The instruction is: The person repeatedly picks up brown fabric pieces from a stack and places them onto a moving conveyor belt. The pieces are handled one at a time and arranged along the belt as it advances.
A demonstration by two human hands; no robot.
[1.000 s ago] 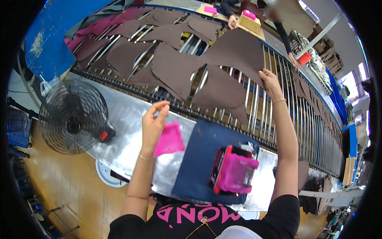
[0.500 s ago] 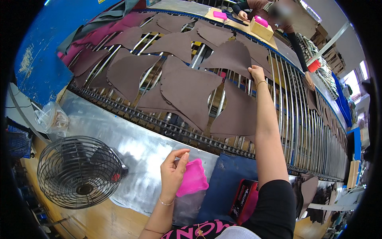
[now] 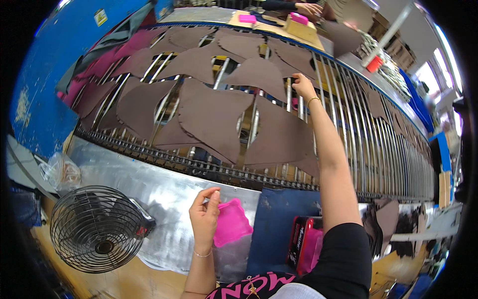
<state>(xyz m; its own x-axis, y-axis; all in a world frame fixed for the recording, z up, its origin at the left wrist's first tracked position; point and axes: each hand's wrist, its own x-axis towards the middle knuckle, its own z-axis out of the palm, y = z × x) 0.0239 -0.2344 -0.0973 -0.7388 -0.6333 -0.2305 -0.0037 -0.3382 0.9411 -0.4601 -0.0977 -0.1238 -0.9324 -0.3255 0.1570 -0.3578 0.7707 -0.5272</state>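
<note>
My right hand (image 3: 303, 85) reaches over the roller conveyor (image 3: 343, 124), thumb and forefinger a little apart with nothing visible between them. Just left of it lies a curved brown sheet piece (image 3: 256, 77), its pointed corner near my fingers. More brown pieces (image 3: 214, 109) overlap on the rollers, some with dotted edges. My left hand (image 3: 204, 212) is raised over the metal table, thumb and forefinger pinched and the other fingers curled; what they hold, if anything, is too small to make out. Beside it sits a wavy-edged pink tray (image 3: 232, 224).
A wire-caged fan (image 3: 97, 229) stands at the lower left. A chain (image 3: 199, 164) edges the conveyor's near side. By my right arm are a dark blue mat (image 3: 271, 229) and a red-and-black box (image 3: 298, 244). Across the conveyor, a co-worker's hand (image 3: 308, 8) is near a yellowish block (image 3: 301, 29).
My right hand has let go of the brown piece's corner, which now lies lower on the rollers. The co-worker's arm has drawn back from the conveyor, and a brown piece appears beside them.
</note>
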